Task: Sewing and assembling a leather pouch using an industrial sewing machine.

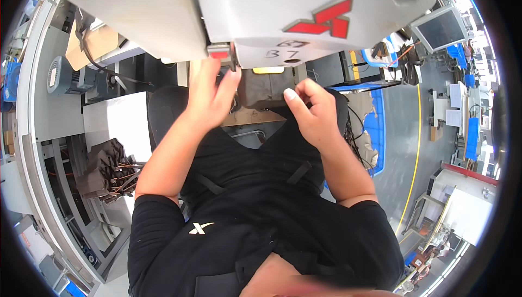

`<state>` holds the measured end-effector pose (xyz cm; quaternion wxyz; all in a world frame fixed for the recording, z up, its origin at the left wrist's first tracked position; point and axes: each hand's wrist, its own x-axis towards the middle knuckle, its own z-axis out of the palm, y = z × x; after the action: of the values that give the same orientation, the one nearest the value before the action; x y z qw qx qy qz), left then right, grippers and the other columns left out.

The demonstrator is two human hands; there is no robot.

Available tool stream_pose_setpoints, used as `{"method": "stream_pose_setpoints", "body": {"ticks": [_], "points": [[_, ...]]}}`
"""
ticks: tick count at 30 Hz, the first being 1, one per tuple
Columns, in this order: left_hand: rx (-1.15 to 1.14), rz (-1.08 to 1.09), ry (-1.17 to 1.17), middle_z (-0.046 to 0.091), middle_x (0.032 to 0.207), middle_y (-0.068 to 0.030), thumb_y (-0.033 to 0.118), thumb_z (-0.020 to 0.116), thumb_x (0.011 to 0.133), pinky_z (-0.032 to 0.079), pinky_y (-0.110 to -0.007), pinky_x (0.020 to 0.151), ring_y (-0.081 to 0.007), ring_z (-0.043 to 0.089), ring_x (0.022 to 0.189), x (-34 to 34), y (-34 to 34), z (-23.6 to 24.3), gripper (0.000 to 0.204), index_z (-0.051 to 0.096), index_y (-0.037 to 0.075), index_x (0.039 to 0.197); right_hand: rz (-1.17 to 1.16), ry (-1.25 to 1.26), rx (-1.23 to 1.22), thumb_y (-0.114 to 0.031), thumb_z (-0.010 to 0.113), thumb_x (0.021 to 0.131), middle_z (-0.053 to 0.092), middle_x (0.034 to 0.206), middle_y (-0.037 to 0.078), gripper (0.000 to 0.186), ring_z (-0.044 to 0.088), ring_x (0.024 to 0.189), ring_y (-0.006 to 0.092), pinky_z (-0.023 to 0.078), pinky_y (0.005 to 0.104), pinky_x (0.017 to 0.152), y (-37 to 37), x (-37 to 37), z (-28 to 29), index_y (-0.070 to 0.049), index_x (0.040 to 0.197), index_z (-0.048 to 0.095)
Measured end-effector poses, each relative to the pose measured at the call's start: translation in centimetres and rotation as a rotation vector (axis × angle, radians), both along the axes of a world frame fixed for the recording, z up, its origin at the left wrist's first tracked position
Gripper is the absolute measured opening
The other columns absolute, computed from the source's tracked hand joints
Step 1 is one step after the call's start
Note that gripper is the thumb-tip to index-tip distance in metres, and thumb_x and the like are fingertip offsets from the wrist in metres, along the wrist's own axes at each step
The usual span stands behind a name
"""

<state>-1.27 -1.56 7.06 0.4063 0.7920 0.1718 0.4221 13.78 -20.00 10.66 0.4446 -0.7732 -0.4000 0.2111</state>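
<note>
My left hand point(209, 95) reaches up under the head of a large light grey machine point(244, 3). Its fingers look stretched and its thumb stands apart from them, beside a dark upright metal part point(235, 60); the fingertips are hidden behind the casing. A dark brown piece, perhaps cloth point(263, 88), lies between my hands, below a small yellow-lit area point(268, 70). At that piece's right edge is my right hand point(315, 109), its fingers curled and its thumb pointing inward. I cannot make out whether anything is between those fingers.
Dark bundled pieces with orange-brown strips point(111, 172) lie at my left, near a white panel point(119, 123). A grey motor point(65, 74) stands beyond. At my right are a blue-edged container point(378, 134) and a screen point(441, 29). A yellow floor line point(414, 177) runs past.
</note>
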Motion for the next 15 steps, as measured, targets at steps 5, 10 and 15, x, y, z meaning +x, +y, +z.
{"method": "stream_pose_setpoints", "body": {"ticks": [5,10,15], "points": [[0.596,-0.152,0.057,0.064,0.11,-0.0046,0.039,0.085,0.072,0.044,-0.047,0.09,-0.0268,0.059,0.1,-2.6,-2.0,0.5,0.045,0.077,0.02,0.112,0.068,0.244,0.085,-0.017,0.071,0.098,0.048,0.061,-0.004,0.033,0.039,0.061,0.0034,0.035,0.0262,0.052,-0.8,-0.5,-0.8,-0.002,0.074,0.055],[0.68,-0.14,0.017,0.065,0.108,-0.002,0.035,0.087,0.07,0.046,-0.045,0.084,-0.0267,0.057,0.1,-3.3,-2.7,0.6,0.04,0.079,0.02,0.107,0.153,0.357,0.132,-0.019,0.067,0.1,0.045,0.064,0.0,0.036,0.038,0.063,0.006,0.035,0.0292,0.054,-0.8,-0.5,-1.5,-0.001,0.073,0.051],[0.691,-0.135,-0.042,0.067,0.097,0.0003,0.031,0.086,0.073,0.046,-0.043,0.083,-0.0235,0.059,0.095,-2.6,-3.6,0.9,0.033,0.079,0.015,0.1,0.16,0.3,0.187,-0.014,0.066,0.098,0.042,0.063,0.002,0.034,0.037,0.061,0.0086,0.034,0.0298,0.054,-1.8,-0.5,0.0,-0.001,0.071,0.05]]}}
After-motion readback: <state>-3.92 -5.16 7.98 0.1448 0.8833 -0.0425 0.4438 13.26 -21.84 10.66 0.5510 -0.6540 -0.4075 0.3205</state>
